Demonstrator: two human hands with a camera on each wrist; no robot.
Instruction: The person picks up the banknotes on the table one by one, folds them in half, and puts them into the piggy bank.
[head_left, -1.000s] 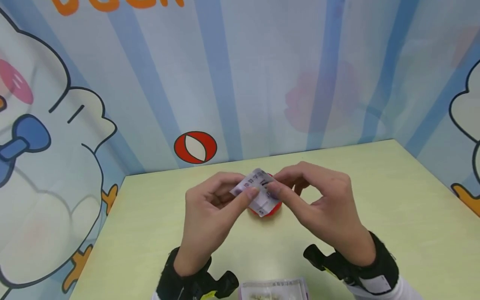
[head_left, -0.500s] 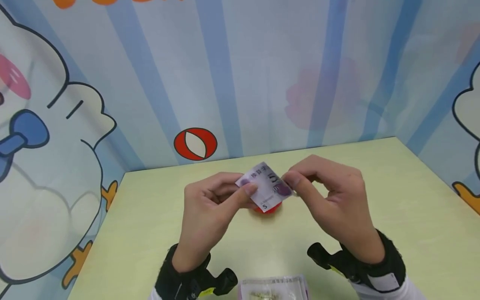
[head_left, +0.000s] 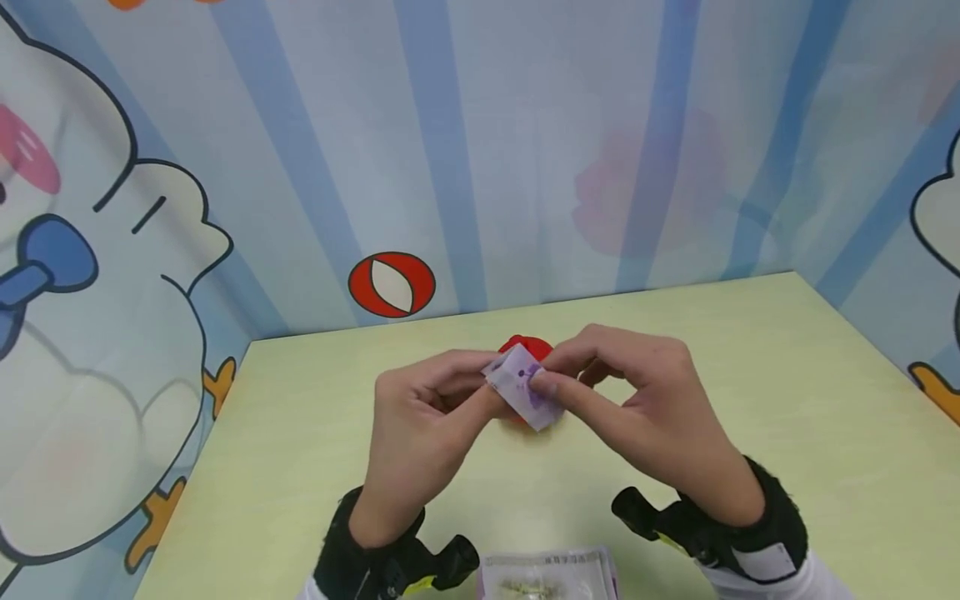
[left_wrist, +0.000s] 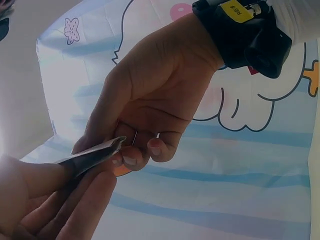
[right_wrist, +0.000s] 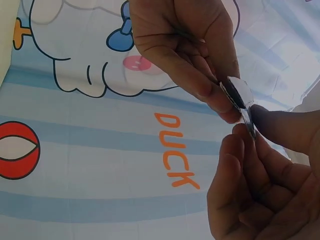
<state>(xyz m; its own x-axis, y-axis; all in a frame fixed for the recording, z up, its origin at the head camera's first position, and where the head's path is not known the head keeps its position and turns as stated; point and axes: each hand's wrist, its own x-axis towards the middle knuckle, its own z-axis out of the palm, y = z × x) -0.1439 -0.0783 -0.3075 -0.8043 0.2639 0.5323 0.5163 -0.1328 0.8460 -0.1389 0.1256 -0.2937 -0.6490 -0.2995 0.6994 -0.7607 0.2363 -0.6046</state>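
Note:
A small folded paper note, printed in purple and white, is held between both hands above the table. My left hand grips its left side, the thumb partly behind the paper. My right hand pinches its right side, with thumb in front and forefinger behind. The note appears nearly edge-on in the right wrist view, between the left hand and the nearer right hand. Its dark underside shows in the left wrist view, where the right hand is opposite the left fingers.
Behind the note a red round object is partly hidden on the pale yellow table. A flat clear packet with printed edges lies at the near side, cut off by the frame. A striped cartoon backdrop stands behind the table.
The "5" face of the note showed before; now a different printed face is turned up and the note looks smaller. My right hand moved outward to the right, then back in toward the left hand.

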